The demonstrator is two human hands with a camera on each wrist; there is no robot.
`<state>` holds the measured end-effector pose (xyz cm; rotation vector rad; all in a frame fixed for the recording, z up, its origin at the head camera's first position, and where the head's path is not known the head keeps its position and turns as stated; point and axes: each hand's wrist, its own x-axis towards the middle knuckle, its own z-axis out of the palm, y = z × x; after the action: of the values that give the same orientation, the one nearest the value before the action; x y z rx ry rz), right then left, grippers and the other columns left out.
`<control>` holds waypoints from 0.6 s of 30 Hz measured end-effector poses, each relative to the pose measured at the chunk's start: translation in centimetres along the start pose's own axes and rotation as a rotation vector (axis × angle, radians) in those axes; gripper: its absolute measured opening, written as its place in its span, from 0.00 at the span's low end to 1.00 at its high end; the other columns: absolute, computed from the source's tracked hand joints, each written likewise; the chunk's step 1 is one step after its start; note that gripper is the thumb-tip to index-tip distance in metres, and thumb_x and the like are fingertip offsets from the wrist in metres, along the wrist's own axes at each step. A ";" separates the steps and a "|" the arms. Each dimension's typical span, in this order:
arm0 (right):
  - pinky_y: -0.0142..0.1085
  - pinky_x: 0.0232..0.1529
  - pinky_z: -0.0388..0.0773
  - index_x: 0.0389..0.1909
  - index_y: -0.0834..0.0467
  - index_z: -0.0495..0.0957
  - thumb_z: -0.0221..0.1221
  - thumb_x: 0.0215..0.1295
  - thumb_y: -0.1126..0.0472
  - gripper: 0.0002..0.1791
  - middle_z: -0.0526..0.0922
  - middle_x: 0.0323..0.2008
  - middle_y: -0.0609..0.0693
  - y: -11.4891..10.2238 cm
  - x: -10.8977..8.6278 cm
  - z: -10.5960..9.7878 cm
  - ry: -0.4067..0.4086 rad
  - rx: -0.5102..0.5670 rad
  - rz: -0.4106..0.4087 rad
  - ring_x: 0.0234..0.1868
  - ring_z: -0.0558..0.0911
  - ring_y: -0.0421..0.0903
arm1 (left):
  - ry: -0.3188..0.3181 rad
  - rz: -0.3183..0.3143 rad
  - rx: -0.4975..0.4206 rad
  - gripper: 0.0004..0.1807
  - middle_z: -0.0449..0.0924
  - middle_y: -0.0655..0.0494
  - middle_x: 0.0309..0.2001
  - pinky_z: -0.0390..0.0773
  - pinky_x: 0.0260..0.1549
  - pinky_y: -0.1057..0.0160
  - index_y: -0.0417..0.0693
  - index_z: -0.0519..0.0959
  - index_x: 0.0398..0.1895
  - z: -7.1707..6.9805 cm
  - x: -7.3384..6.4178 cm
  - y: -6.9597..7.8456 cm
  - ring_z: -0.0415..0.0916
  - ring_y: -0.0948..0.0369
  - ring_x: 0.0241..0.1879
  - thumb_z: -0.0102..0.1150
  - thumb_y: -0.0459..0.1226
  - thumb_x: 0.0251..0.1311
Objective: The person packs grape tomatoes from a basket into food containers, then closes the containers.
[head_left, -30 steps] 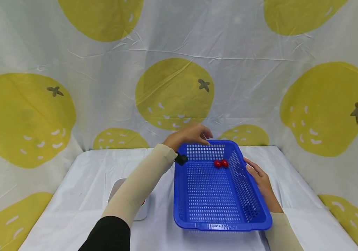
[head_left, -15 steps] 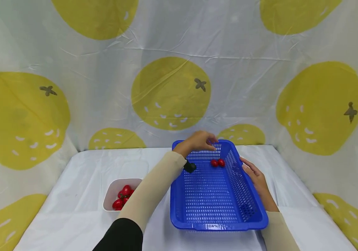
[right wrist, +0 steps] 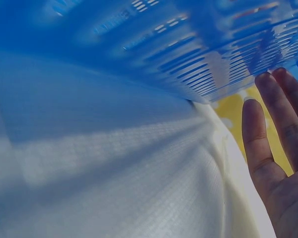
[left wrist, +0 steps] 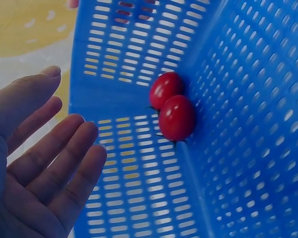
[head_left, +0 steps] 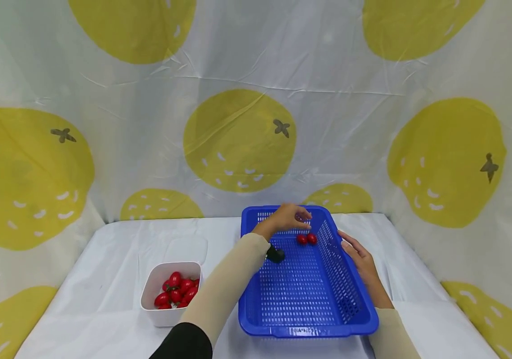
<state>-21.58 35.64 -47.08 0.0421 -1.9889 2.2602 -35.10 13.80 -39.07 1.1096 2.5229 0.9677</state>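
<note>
Two red tomatoes [left wrist: 177,118] lie side by side in the far right part of a blue plastic basket [head_left: 308,331]. My left hand [head_left: 286,218] hovers over the basket's far end, a little left of those tomatoes. In the left wrist view its fingers [left wrist: 59,158] are loosely extended and hold nothing. On the basket's right side, my right hand [head_left: 361,259] rests against the rim and outer wall. The right wrist view shows its straight fingers [right wrist: 275,106] with tips at the slotted wall; the thumb is out of sight there.
A white box [head_left: 148,311] of several red tomatoes [head_left: 176,295] stands left of the basket, partly hidden by my left sleeve. Behind it lies a pale flat lid [head_left: 186,248]. A lemon-print curtain [head_left: 148,124] closes off the back of the white-covered table [head_left: 103,309].
My left hand has moved right and lower over the basket, uncovering the tomato box as the arm shifts. The right hand stays at the rim. The head view has turned slightly.
</note>
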 end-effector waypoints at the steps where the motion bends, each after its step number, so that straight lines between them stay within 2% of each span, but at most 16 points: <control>1: 0.34 0.38 0.82 0.70 0.60 0.63 0.50 0.74 0.55 0.27 0.83 0.47 0.39 0.0 0.0 0.1 0.003 0.000 -0.004 0.42 0.83 0.41 | -0.001 -0.013 -0.006 0.21 0.82 0.51 0.52 0.75 0.49 0.70 0.41 0.79 0.55 0.3 0.0 -0.3 0.79 0.62 0.50 0.65 0.41 0.60; 7: 0.34 0.37 0.82 0.70 0.60 0.63 0.50 0.74 0.55 0.27 0.83 0.47 0.40 0.3 0.1 0.1 -0.002 0.008 -0.005 0.40 0.83 0.40 | -0.007 -0.096 -0.025 0.21 0.81 0.55 0.52 0.75 0.52 0.67 0.45 0.79 0.55 1.5 -0.5 -1.3 0.77 0.62 0.52 0.65 0.41 0.60; 18: 0.34 0.36 0.82 0.70 0.59 0.63 0.50 0.74 0.55 0.27 0.84 0.45 0.41 0.1 0.2 0.0 0.005 0.030 -0.003 0.39 0.84 0.40 | -0.038 -0.123 -0.021 0.18 0.81 0.54 0.51 0.76 0.50 0.67 0.46 0.81 0.53 2.5 -0.4 -1.9 0.78 0.61 0.50 0.65 0.39 0.59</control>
<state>-21.82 35.65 -47.17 0.0422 -1.9514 2.2860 -34.81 13.78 -42.23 0.9460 2.5109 0.9294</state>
